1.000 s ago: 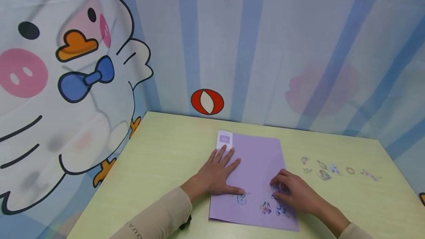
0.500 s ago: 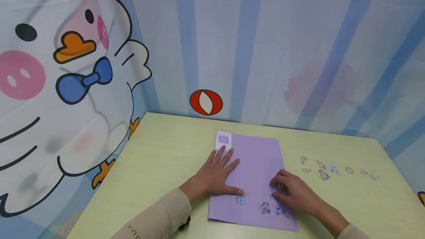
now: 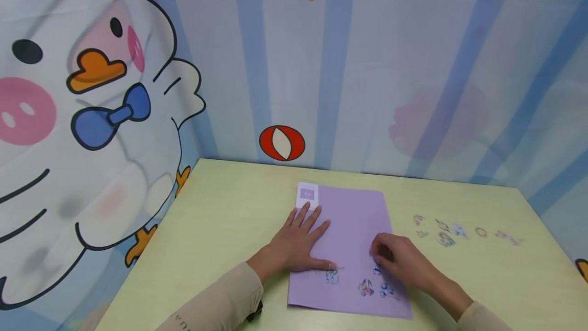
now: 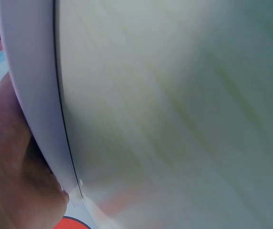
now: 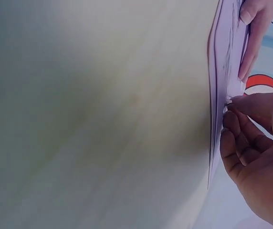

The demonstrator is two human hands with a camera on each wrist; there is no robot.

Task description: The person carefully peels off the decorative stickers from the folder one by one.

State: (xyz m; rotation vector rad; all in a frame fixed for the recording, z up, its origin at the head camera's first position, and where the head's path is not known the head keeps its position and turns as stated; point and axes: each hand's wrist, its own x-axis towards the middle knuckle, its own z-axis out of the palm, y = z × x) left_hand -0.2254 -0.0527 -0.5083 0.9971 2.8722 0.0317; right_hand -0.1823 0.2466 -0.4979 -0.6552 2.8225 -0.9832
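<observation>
My left hand (image 3: 300, 241) lies flat with fingers spread on a purple paper sheet (image 3: 351, 218), its thumb beside a small blue printed sticker (image 3: 332, 276). On the sheet's right side, my right hand (image 3: 404, 262) has curled fingers, and thumb and fingertips pinch at a small clear sticker (image 5: 228, 101) close to the paper. Most of that piece is hidden by the hand. Just below are a reddish flower sticker (image 3: 366, 287) and a blue one (image 3: 386, 290). The left wrist view shows part of the left hand (image 4: 22, 157) along the sheet's edge.
Several loose clear stickers with printed designs (image 3: 445, 239) lie on the pale yellow table (image 3: 239, 203) to the right. A white card (image 3: 307, 194) with a purple square sits at the sheet's top left corner. A cartoon duck backdrop (image 3: 285, 91) stands behind the table.
The right hand's fingers have shifted slightly and drawn closer together at the sticker, over the sheet's right side. My left hand stays flat on the paper. The whole view has tilted a little.
</observation>
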